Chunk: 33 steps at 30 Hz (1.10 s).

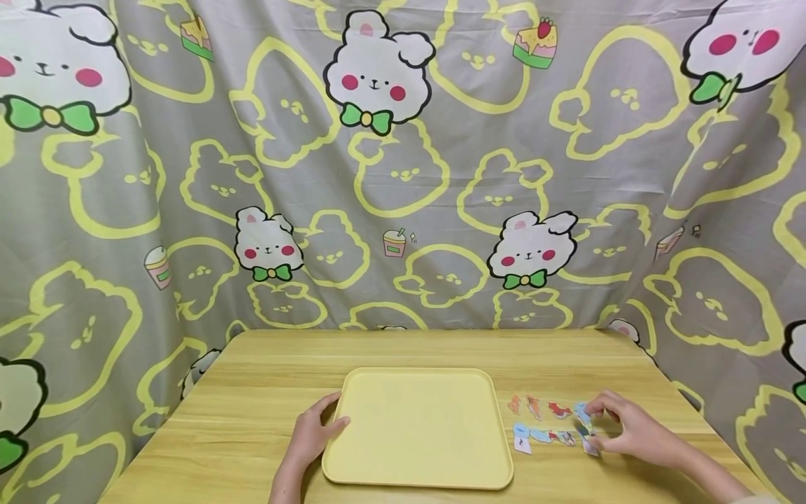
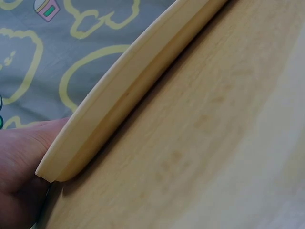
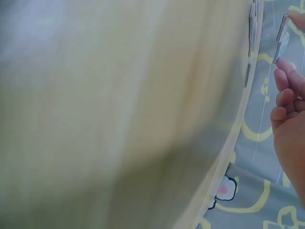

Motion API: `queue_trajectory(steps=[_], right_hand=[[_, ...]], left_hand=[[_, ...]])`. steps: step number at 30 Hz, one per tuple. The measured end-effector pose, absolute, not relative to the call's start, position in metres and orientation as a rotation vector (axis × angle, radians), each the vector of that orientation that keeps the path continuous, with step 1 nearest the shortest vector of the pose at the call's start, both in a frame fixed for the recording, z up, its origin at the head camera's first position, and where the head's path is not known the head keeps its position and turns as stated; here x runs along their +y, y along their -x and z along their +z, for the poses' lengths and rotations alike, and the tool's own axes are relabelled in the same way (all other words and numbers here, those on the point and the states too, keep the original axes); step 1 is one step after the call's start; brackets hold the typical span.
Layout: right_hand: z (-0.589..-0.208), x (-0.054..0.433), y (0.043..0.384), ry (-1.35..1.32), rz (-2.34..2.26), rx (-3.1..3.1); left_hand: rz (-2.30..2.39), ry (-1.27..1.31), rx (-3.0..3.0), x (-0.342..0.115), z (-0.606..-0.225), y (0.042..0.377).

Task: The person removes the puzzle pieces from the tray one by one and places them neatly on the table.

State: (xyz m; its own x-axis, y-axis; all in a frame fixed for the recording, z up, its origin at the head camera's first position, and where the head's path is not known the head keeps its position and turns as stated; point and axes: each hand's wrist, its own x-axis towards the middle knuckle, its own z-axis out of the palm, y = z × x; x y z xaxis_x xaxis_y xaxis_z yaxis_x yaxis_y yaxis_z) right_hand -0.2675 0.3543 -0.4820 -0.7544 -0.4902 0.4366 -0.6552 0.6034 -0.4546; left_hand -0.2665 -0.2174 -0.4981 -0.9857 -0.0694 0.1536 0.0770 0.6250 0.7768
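Observation:
A shallow yellow tray (image 1: 415, 428) lies on the wooden table. My left hand (image 1: 311, 428) holds its left edge, thumb over the rim and fingers along the outer side; the tray's side wall (image 2: 102, 102) shows close up in the left wrist view. To the right of the tray, my right hand (image 1: 620, 427) pinches a small blue flat cutout (image 1: 582, 413) and one below it (image 1: 590, 444) between fingers and thumb. In the right wrist view these cutouts (image 3: 282, 38) appear nearly edge-on, lifted off the table.
Between tray and right hand lie several small flat cutouts in two rows: orange pieces (image 1: 534, 406), a red one (image 1: 558, 409), a blue and white one (image 1: 521, 437) and others. A patterned curtain (image 1: 403, 175) hangs behind and beside the wooden table (image 1: 264, 367).

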Motion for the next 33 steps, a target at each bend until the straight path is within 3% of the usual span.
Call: queue_trajectory(steps=[33], right_hand=[[-0.491, 0.380, 0.267, -0.873, 0.662, -2.601]], left_hand=[[-1.259, 0.014, -2.673, -0.218, -0.501, 0.269]])
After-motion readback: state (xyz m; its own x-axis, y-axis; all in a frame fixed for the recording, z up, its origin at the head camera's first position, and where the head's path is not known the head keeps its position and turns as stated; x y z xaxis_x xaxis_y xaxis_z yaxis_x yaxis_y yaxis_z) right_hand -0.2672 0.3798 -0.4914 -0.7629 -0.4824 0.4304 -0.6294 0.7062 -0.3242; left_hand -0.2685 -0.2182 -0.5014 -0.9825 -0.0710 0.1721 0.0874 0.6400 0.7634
